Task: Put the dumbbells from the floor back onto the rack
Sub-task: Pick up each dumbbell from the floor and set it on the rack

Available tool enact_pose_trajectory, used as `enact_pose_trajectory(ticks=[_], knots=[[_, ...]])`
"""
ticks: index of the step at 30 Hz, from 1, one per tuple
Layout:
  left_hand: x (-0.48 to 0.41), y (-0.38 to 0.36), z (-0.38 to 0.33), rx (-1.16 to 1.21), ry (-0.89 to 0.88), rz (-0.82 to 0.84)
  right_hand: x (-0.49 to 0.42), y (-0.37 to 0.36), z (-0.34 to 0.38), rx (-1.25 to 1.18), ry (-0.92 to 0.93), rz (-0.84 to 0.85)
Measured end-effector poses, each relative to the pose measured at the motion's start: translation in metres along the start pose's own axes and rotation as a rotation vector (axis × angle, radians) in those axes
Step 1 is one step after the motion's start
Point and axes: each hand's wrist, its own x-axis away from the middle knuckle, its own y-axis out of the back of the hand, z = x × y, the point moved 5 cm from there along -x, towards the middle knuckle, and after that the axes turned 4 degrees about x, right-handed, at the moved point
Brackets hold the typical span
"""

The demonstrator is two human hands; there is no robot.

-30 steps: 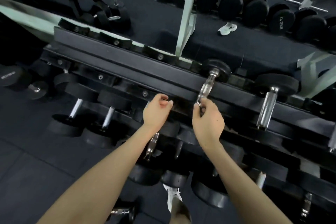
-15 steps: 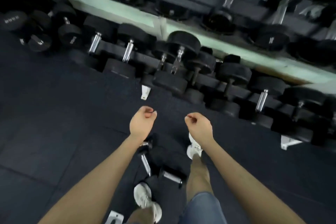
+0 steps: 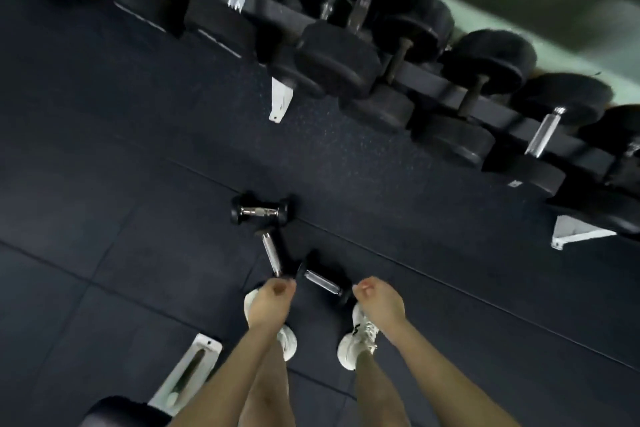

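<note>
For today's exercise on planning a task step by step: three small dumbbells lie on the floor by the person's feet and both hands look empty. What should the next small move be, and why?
Probably lower the right hand onto the nearest dumbbell and grip its handle. Both it and the left hand hover loosely curled, holding nothing, and that dumbbell lies right beside the right hand.

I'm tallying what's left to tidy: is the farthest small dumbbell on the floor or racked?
On the floor. The dumbbell lies flat on the dark mat, short of the rack, untouched.
</note>
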Motion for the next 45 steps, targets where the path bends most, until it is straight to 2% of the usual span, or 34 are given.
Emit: enact_pose_trajectory(ticks=[6, 16, 22, 25, 31, 37, 45], knots=[[-0.107, -0.119, 0.101, 0.168, 0.19, -0.006, -0.119, -0.087, -0.056, 0.064, 0.092, 0.07], [-0.284, -0.23, 0.187, 0.225, 0.187, -0.157, -0.327, -0.219, -0.109, 0.312, 0.239, 0.189], [-0.34, -0.273, 0.218, 0.516, 0.174, -0.109, -0.388, -0.271, -0.13, 0.466, 0.249, 0.379], [-0.349, -0.285, 0.224, 0.69, 0.185, -0.109, -0.396, -0.282, -0.13, 0.603, 0.326, 0.413], [-0.343, -0.285, 0.214, 0.952, 0.27, -0.154, -0.385, -0.274, -0.122, 0.553, 0.381, 0.323], [-0.291, -0.257, 0.172, 0.852, 0.195, -0.085, -0.333, -0.242, -0.123, 0.365, 0.268, 0.356], [-0.169, -0.183, 0.066, 0.745, 0.034, -0.035, -0.201, -0.128, -0.066, 0.284, 0.305, 0.223]])
